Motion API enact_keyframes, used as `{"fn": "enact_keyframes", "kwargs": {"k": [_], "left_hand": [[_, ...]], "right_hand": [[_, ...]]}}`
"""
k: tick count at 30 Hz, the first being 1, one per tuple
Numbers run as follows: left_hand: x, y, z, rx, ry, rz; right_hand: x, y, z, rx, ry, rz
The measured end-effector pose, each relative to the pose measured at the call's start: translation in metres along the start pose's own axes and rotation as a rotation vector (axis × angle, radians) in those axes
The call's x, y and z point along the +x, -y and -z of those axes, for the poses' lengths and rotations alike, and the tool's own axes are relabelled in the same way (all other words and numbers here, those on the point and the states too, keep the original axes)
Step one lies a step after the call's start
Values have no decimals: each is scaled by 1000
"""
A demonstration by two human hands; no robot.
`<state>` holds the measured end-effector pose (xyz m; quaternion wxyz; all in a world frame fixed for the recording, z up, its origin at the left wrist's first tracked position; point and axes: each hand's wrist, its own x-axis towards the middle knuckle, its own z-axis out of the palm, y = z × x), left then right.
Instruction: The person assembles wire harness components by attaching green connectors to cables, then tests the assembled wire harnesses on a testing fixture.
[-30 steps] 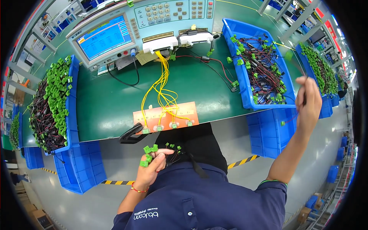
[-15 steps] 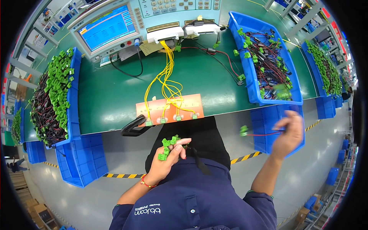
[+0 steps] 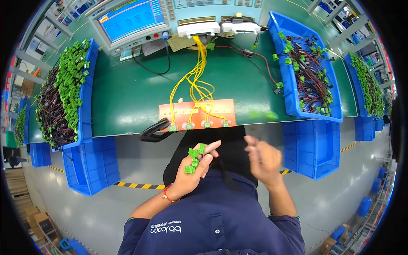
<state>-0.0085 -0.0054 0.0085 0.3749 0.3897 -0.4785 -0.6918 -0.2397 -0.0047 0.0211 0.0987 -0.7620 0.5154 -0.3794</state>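
Observation:
My left hand (image 3: 193, 172) holds several green connectors (image 3: 191, 169) against its fingers, with the forefinger stretched out; their wires are mostly hidden. My right hand (image 3: 265, 161), smeared by motion, is closed in front of the bench edge. Two blurred green connectors (image 3: 269, 115) hang in view beyond its fingertips, apparently ends of the cable it grips; the cable itself barely shows. Ahead of my hands, an orange board (image 3: 197, 111) lies at the bench edge, with several small green sockets (image 3: 207, 125) joined to yellow wires (image 3: 199, 63).
A blue tray (image 3: 290, 100) of green-ended cables stands at the right, another blue tray (image 3: 88, 106) heaped with them at the left. Blue bins (image 3: 91, 165) hang below. A tester with a screen (image 3: 131, 23) stands behind; a black handle (image 3: 154, 131) juts over the edge.
My right hand has moved left from beside the right tray, with the green connectors swinging along. The left hand keeps its connectors. The whole view has shifted slightly.

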Motion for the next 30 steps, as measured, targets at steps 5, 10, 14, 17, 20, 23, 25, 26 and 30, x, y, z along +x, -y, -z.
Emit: {"fn": "enact_keyframes", "kwargs": {"k": [5, 10, 14, 17, 20, 23, 25, 26, 30], "left_hand": [[2, 8, 6, -218, -107, 64], [1, 14, 16, -352, -300, 43], [-2, 20, 21, -346, -351, -19], [-3, 20, 24, -343, -282, 50], [-2, 25, 22, -394, -317, 97], [5, 23, 25, -483, -315, 152], [10, 23, 27, -595, -287, 183], [11, 24, 28, -707, -254, 213], [11, 25, 27, -950, -182, 224]], "right_hand": [[-6, 5, -62, -5, 155, 115], [-4, 13, -74, 121, 302, 73], [-5, 20, -78, 945, 426, -391], [12, 16, -73, 1402, 445, -742], [5, 21, -74, 1433, 486, -792], [8, 30, -64, 1362, 565, -769], [8, 27, -53, 1270, 597, -824], [5, 25, -51, 1304, 512, -826], [-3, 15, -36, 1405, 411, -861]]}}
